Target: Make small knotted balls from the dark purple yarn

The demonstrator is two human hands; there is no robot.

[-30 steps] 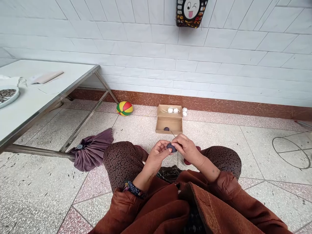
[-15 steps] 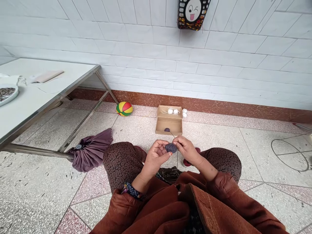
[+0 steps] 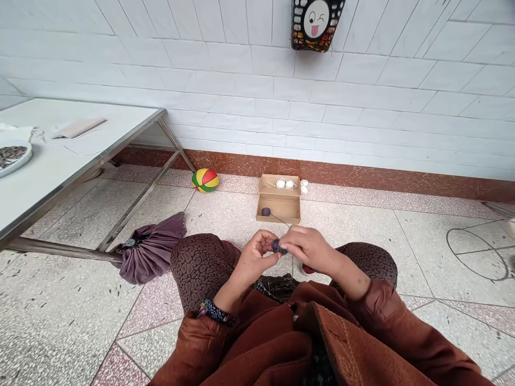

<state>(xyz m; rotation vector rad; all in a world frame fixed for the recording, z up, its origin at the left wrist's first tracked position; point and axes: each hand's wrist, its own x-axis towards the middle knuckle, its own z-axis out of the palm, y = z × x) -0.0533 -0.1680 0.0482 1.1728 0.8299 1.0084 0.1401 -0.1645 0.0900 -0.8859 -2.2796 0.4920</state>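
Between my knees, my left hand point(image 3: 260, 252) grips a small dark purple ball of yarn point(image 3: 277, 246) with its thumb and fingers. My right hand point(image 3: 308, 246) is closed at the right side of this ball, its fingers bent over the yarn strand and partly covering the ball. A thin dark strand runs from my right hand down to a second dark purple yarn ball point(image 3: 266, 212). That one lies at the left in the open cardboard box point(image 3: 284, 219) on the floor. White yarn balls point(image 3: 285, 184) rest in the box's lid.
More white balls point(image 3: 304, 186) lie beside the box. A striped toy ball point(image 3: 205, 180) sits near the leg of the white table point(image 3: 132, 119). A folded purple umbrella point(image 3: 155, 246) lies at left. A wire ring point(image 3: 478, 254) stands right; a black basket point(image 3: 317, 27) hangs on the wall.
My right hand has moved over the held ball, covering more of it. The yarn ball in the box has rolled left, and the strand now stretches across the box's front.
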